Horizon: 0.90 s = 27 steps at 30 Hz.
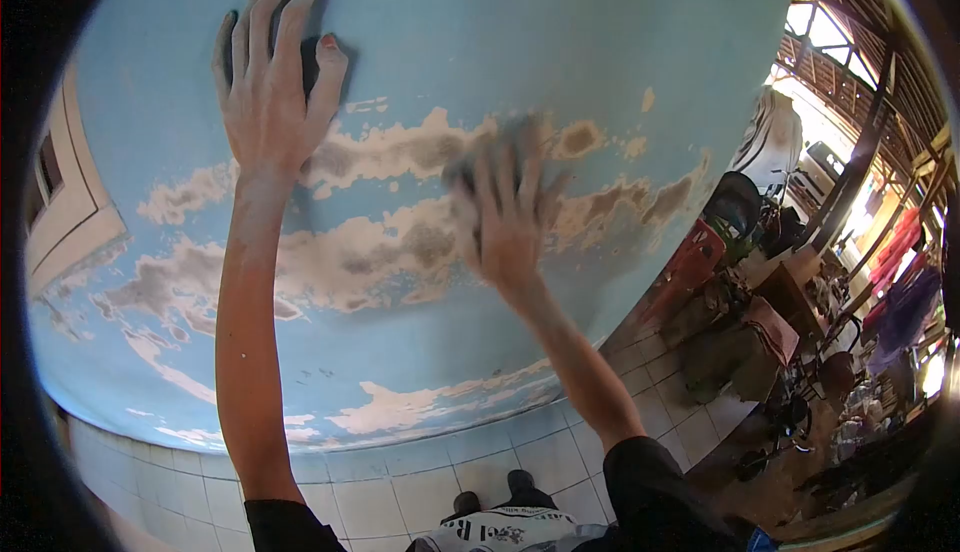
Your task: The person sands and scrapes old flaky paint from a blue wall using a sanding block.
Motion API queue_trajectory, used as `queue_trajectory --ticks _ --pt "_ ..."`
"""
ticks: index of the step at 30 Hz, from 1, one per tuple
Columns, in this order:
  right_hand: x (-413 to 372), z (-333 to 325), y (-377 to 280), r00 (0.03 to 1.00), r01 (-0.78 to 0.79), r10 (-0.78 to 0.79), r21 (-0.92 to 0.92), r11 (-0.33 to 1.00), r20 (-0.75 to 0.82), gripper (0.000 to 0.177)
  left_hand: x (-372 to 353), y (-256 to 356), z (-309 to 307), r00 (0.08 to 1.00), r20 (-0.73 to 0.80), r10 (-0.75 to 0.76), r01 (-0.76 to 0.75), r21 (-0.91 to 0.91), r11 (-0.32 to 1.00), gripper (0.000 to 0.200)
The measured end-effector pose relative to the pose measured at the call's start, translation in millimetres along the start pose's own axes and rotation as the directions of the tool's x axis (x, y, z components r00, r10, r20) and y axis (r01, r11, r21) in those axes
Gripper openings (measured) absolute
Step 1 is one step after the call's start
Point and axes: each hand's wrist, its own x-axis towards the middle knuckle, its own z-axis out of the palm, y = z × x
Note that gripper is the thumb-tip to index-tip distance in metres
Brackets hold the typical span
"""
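Observation:
A light blue wall (640, 42) with worn patches of white and grey fills most of the view. High on it my left hand (268, 102) rests against the blue paint, fingers spread and dusted with pale powder. My right hand (508, 217) lies over the patchy band (380, 252), lower and to the right. Motion blurs its outstretched fingers. A dark smear surrounds those fingertips; whether it is shadow or something under the palm cannot be made out.
Pale floor tiles (380, 504) run along the wall's foot, with my feet (518, 482) close by. A framed opening (65, 192) is at far left. On the right stand a red chair (690, 257), hanging cloths (905, 317) and piled household clutter under a slatted roof.

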Motion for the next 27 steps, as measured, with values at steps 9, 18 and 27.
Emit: queue_trajectory --ticks 9,18,27 --pt "0 -27 47 0.909 -0.309 0.332 0.127 0.943 -0.251 0.049 -5 -3 1 0.999 0.030 -0.028 0.027 0.008 1.000 0.049" --pt "-27 -35 61 0.919 -0.385 0.395 0.207 0.899 -0.009 0.048 -4 -5 3 1.000 0.020 -0.017 0.017 0.004 1.000 0.049" --pt "-21 -9 48 0.977 -0.195 0.208 0.206 0.959 -0.041 0.044 -4 -3 3 0.999 0.020 -0.030 0.030 -0.005 1.000 0.050"
